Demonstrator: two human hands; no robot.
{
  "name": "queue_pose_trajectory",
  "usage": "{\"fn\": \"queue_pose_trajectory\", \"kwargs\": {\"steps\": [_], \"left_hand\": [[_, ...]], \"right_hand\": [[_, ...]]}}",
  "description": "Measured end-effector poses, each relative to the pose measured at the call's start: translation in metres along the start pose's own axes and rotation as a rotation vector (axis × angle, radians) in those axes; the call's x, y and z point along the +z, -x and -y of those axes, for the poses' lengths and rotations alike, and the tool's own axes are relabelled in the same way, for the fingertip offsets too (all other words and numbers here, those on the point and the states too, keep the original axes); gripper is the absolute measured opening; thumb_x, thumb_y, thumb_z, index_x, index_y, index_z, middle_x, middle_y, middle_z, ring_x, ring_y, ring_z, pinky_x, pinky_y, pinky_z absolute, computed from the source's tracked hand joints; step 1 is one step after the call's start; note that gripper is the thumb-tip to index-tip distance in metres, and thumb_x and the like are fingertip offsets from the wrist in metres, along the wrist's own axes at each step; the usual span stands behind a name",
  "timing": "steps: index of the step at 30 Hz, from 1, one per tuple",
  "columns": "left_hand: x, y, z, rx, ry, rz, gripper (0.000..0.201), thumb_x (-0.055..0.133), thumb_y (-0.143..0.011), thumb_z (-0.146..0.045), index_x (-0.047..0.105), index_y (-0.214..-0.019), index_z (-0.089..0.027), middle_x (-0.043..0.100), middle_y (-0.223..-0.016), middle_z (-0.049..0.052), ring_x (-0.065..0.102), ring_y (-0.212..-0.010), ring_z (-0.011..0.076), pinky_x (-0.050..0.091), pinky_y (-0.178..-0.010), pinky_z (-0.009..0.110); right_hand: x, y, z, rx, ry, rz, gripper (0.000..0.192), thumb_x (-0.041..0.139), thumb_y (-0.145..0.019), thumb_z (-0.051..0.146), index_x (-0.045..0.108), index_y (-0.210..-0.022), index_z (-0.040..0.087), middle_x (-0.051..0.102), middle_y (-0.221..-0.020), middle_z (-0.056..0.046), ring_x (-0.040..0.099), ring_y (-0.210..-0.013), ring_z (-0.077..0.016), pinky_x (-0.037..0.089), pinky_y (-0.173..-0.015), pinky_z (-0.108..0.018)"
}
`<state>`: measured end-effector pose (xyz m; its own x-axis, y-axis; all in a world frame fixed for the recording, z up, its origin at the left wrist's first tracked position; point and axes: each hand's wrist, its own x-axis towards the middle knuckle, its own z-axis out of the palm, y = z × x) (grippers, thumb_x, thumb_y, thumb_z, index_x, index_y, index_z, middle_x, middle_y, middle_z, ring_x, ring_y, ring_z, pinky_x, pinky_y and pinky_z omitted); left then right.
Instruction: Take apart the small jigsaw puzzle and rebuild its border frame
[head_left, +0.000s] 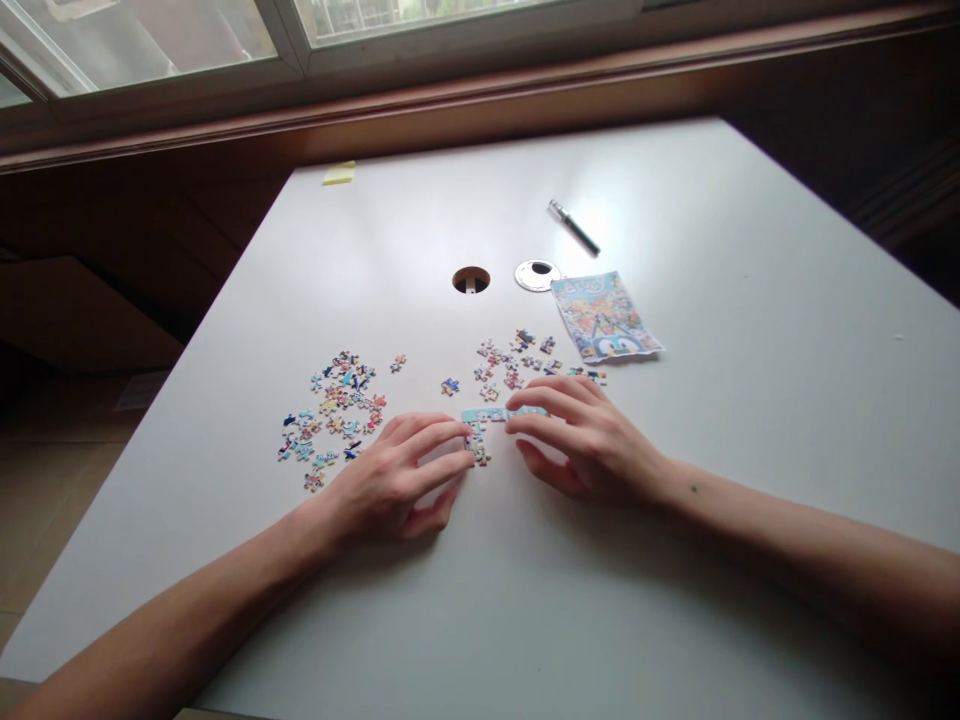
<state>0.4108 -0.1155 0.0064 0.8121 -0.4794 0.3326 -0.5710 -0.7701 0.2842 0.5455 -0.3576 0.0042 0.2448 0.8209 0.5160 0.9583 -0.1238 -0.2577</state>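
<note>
A partly joined jigsaw puzzle [480, 440] lies on the white table, its pieces forming a corner with a top row and a left column. My left hand [405, 470] rests at the left column, fingertips touching its edge, fingers apart. Over the right end of the top row is my right hand [577, 430], fingers spread and curved, covering part of that row. No piece shows between the fingers of either hand. Loose puzzle pieces [349, 400] are heaped left of my left hand. Another group of loose pieces [514, 380] lies just beyond the joined corner, with a single piece [449, 386] beside it.
A printed picture sheet [607, 318] lies beyond my right hand. Farther back are a round metal cover [536, 276], a cable hole [471, 279] in the table [375, 260] and a pen [574, 228]. A yellow sticky note [339, 173] sits at the far left edge, below the window.
</note>
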Motion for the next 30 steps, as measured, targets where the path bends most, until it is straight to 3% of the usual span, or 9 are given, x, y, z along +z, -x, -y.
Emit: {"fn": "queue_pose_trajectory", "kwargs": {"steps": [4, 6, 11, 17, 30], "left_hand": [[0.0, 0.0, 0.001, -0.123, -0.057, -0.041, 0.035, 0.062, -0.083, -0.018, 0.059, -0.118, -0.019, 0.061, -0.133, 0.012, 0.053, -0.124, 0.0304, 0.042, -0.104, 0.049], [-0.001, -0.001, 0.0, -0.172, -0.073, -0.018, 0.035, 0.061, -0.084, -0.021, 0.058, -0.118, -0.019, 0.061, -0.134, 0.012, 0.052, -0.126, 0.031, 0.039, -0.106, 0.05], [-0.002, -0.002, -0.002, -0.172, -0.086, 0.019, 0.04, 0.061, -0.084, -0.024, 0.056, -0.124, -0.02, 0.059, -0.138, 0.011, 0.048, -0.131, 0.0313, 0.036, -0.11, 0.049], [-0.002, -0.002, 0.0, -0.181, -0.094, 0.044, 0.042, 0.061, -0.085, -0.025, 0.056, -0.126, -0.02, 0.057, -0.141, 0.01, 0.047, -0.134, 0.0319, 0.034, -0.11, 0.05], [-0.005, -0.002, 0.001, -0.059, -0.104, 0.081, 0.041, 0.062, -0.087, -0.025, 0.06, -0.128, -0.027, 0.052, -0.148, 0.009, 0.046, -0.136, 0.0308, 0.032, -0.111, 0.052]], "right_hand": [[-0.002, 0.001, -0.011, 0.236, -0.113, -0.137, 0.013, 0.058, -0.083, 0.01, 0.057, -0.091, 0.021, 0.066, -0.088, -0.004, 0.058, -0.084, -0.0196, 0.043, -0.081, -0.037], [-0.002, 0.002, -0.013, 0.264, -0.151, -0.159, 0.014, 0.058, -0.081, 0.009, 0.054, -0.087, 0.02, 0.063, -0.082, -0.003, 0.056, -0.08, -0.0193, 0.043, -0.079, -0.036], [-0.002, 0.005, -0.01, 0.127, -0.19, -0.054, 0.016, 0.057, -0.078, 0.006, 0.051, -0.084, 0.02, 0.059, -0.079, -0.003, 0.053, -0.076, -0.0185, 0.042, -0.071, -0.033], [-0.001, 0.005, -0.011, 0.191, -0.112, -0.011, 0.015, 0.056, -0.081, 0.008, 0.056, -0.091, 0.02, 0.064, -0.097, -0.008, 0.056, -0.091, -0.0232, 0.042, -0.082, -0.039], [0.001, 0.012, -0.011, -0.024, -0.056, 0.144, 0.031, 0.058, -0.088, 0.015, 0.063, -0.118, 0.021, 0.063, -0.119, -0.01, 0.052, -0.111, -0.0259, 0.042, -0.09, -0.041]]}}
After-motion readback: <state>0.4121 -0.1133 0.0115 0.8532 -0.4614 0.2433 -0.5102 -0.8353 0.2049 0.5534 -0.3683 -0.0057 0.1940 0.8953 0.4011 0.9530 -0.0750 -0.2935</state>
